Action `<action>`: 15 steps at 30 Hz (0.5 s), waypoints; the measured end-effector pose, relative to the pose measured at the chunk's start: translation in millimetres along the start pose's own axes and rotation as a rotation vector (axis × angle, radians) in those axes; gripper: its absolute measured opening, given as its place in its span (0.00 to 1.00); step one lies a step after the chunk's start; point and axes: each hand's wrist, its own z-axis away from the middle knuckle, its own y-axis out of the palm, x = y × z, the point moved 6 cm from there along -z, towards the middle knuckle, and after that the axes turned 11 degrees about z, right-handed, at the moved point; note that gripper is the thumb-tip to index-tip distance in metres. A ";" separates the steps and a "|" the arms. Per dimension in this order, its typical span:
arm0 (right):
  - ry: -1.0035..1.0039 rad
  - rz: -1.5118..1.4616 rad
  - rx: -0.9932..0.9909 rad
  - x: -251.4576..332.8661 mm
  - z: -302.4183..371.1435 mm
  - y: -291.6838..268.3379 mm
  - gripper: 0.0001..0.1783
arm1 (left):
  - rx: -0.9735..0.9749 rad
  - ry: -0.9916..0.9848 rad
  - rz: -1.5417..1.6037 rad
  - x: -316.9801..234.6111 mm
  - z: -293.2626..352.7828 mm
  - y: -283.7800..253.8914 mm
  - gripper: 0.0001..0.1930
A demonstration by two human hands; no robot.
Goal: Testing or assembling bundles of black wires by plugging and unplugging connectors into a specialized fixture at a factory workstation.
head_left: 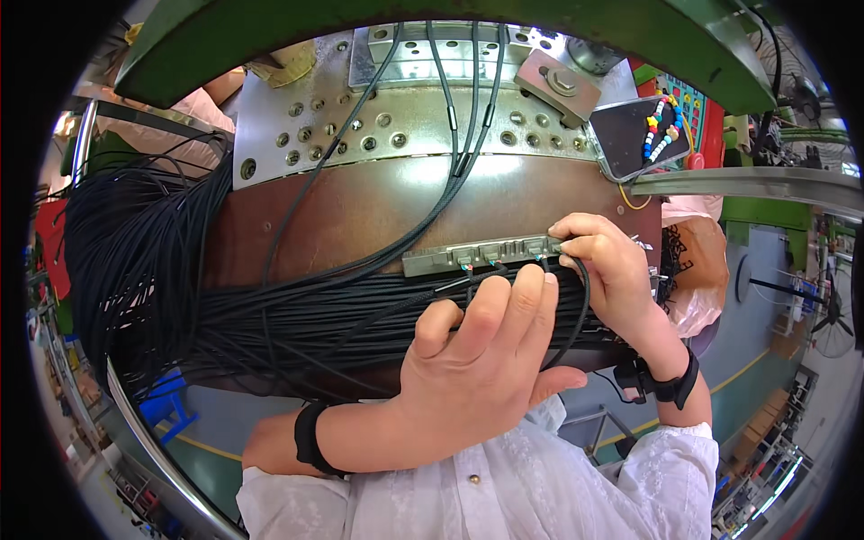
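Note:
A slim metal fixture bar (441, 260) lies at the front of the brown bench board, with several small cable connectors seated along it and coloured wires showing. My right hand (607, 270) is at its right end, thumb and fingers pinching a black cable (583, 301) by its end, which is mostly hidden by the fingers. My left hand (486, 351) lies over the bundle of black cables (315, 328), fingers stretched toward the bar and thumb apart. Its fingertips reach just below the connectors; the palm side is hidden.
Green machine frame (432, 45) arches overhead. Behind the board stands a perforated metal plate (324, 117) with a clamp block (558, 85). A phone (630, 135) with a beaded strap rests at the right, above a brown bag (695, 270). Loose cables hang off the left side.

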 end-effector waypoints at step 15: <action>-0.071 0.073 0.000 17.3 -13.2 5.3 0.12 | -0.226 0.044 -0.205 -8.5 -10.7 2.4 0.07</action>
